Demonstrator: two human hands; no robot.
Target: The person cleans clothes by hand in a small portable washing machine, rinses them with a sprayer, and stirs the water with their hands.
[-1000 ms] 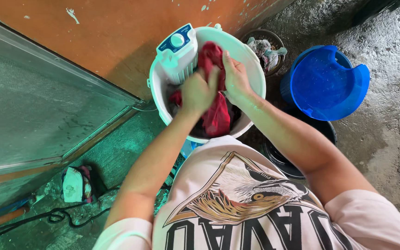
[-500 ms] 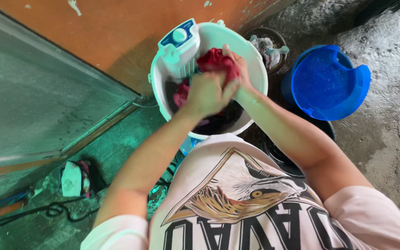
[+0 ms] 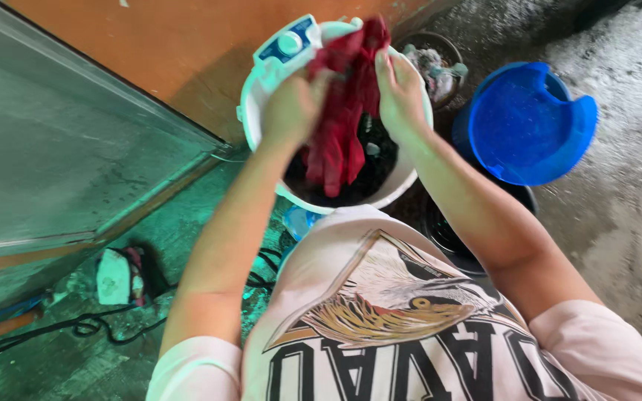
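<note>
Since a moment ago the red cloth (image 3: pixel 339 126) has been lifted out of its bunch over the white washer tub (image 3: pixel 409 174); it looks wet and crumpled. Left hand (image 3: pixel 291 108) and right hand (image 3: pixel 400 93) both grip its upper part; its long axis hangs down toward the person.

Home wash area: small white washing tub (image 3: pixel 403 182), blue basin (image 3: pixel 529 122), wet concrete floor (image 3: pixel 618 215), orange wall (image 3: pixel 180 52)

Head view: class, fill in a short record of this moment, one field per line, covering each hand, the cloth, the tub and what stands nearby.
Left hand: grips the red cloth on its left side
Right hand: grips the same cloth on its right side
Cloth: lifted above the tub, lower end hanging down
Tub: white round washer with a blue-and-white dial panel, dark laundry inside
Nearby: blue lid on the right; small bowl of rags behind
</note>
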